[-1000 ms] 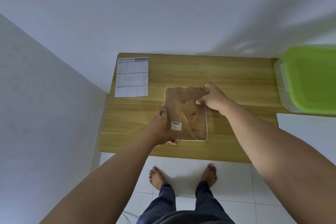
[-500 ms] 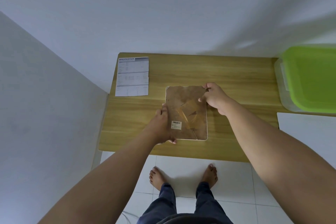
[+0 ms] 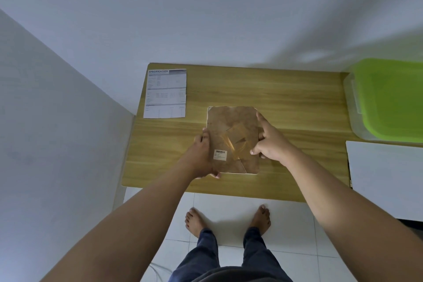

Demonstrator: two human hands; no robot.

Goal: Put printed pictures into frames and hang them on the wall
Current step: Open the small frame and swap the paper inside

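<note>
l hand (image 3: 201, 155) & r hand (image 3: 272, 142) hold face-down frame (image 3: 232, 125) on table (image 3: 297, 103)

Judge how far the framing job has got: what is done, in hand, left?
Done: nothing visibly finished; the wall is bare. In hand: left hand and right hand hold the frame, backing side up. Left: the printed sheet lies unframed on the table; hanging follows.
</note>
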